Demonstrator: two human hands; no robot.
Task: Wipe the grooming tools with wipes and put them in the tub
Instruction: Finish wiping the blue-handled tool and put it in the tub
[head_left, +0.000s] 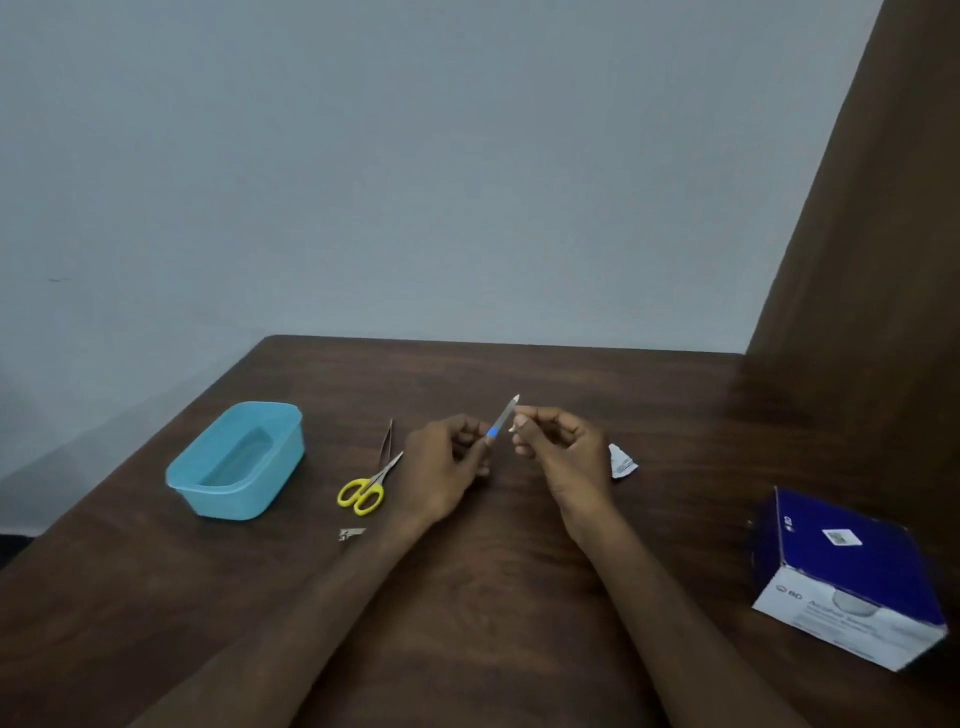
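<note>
My left hand (441, 467) grips the blue handle of a nail file (503, 418), whose grey blade points up and to the right. My right hand (556, 447) pinches a small white wipe (513, 427) against the blade. Left of my hands lie metal tweezers (387, 444), yellow-handled scissors (366, 486) and a small nail clipper (351, 533) on the dark wooden table (493, 597). A light blue tub (236, 462) stands at the left with nothing visible inside it.
A torn white wipe wrapper (621, 461) lies just right of my right hand. A blue and white box of alcohol swabs (847, 577) sits at the table's right side. A brown panel (857, 234) rises at the far right.
</note>
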